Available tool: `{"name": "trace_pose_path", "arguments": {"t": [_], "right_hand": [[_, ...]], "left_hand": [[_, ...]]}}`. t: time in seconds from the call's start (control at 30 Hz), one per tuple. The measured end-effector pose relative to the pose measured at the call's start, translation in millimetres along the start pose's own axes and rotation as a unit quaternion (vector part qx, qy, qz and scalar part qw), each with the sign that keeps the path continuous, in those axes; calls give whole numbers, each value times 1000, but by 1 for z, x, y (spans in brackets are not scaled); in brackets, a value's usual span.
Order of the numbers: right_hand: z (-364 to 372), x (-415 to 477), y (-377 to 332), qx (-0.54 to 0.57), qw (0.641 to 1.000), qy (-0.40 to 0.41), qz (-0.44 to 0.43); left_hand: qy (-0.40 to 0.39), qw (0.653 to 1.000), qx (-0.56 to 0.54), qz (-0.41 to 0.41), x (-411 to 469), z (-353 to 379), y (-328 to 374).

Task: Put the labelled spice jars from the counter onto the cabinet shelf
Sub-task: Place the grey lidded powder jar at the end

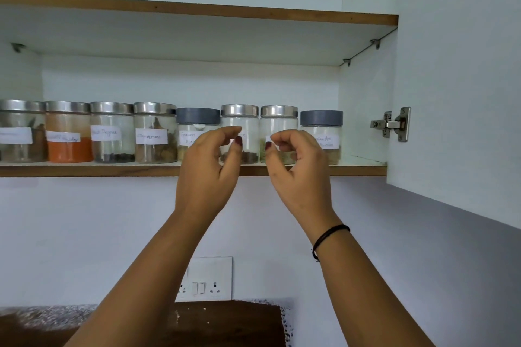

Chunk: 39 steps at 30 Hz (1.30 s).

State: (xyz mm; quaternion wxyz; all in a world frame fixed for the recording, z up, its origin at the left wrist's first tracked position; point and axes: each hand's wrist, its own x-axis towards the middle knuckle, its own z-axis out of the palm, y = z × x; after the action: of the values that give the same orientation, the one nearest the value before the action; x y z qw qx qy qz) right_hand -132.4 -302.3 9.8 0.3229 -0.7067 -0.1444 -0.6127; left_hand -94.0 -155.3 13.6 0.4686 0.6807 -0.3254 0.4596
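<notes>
Eight labelled spice jars [112, 132] stand in a row along the cabinet shelf [84, 170], while the left hand [208, 160] and right hand [296, 166] hover just before the right-hand ones, fingers loosely curled, holding nothing.

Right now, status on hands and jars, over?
Hands empty, loosely curled: left hand, right hand. Eight spice jars upright along shelf. Nothing blocking.
</notes>
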Motion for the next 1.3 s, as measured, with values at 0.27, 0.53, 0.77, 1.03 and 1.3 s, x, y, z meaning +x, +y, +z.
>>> {"name": "trace_pose_path", "arguments": {"t": [0.27,0.53,0.77,1.03,1.3], "right_hand": [[51,-11,-44,28,999,-23,-8],[85,-22,-77,45,999,-26,-11],[110,-32,-102,40,998,-40,-12],[136,-43,-135,27,998,-51,-13],[157,-60,-169,31,997,-70,-1]], "left_hand": [[8,1000,16,-24,-2,-54,-32],[17,999,18,-27,-2,-102,-49],[9,998,43,-34,-3,-137,-63],[12,999,32,-32,-11,-181,-80],[21,999,34,-33,-23,-223,-92]]}}
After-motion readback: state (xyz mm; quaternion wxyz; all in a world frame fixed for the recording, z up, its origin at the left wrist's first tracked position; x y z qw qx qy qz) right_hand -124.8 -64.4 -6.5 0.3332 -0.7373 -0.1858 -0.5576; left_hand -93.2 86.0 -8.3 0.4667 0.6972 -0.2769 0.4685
